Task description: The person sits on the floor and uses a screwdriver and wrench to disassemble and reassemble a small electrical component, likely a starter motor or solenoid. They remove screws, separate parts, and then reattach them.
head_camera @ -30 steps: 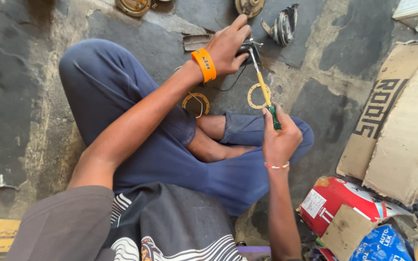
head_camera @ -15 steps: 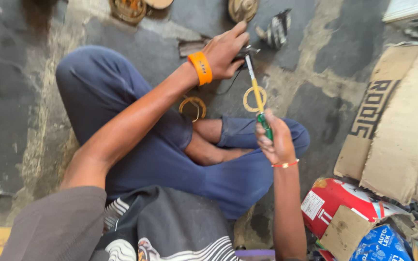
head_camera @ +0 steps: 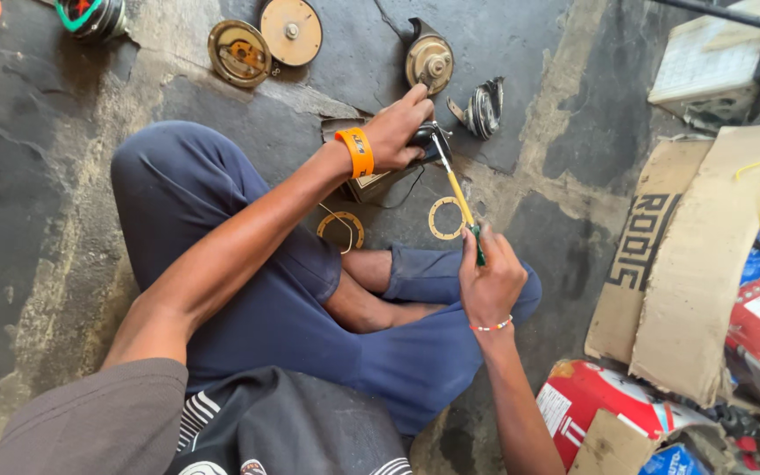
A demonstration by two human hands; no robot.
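My left hand clamps black part on floor; right hand fist-tight round screwdriver, tip at part.

Floor workshop: scattered horn parts

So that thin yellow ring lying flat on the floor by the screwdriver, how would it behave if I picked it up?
The yellow ring looks like a thin, flat gasket, so it is probably very light and somewhat bendy. Lying flush on the rough concrete floor, it may be hard to pinch up. Being so narrow, it could tear or crease.
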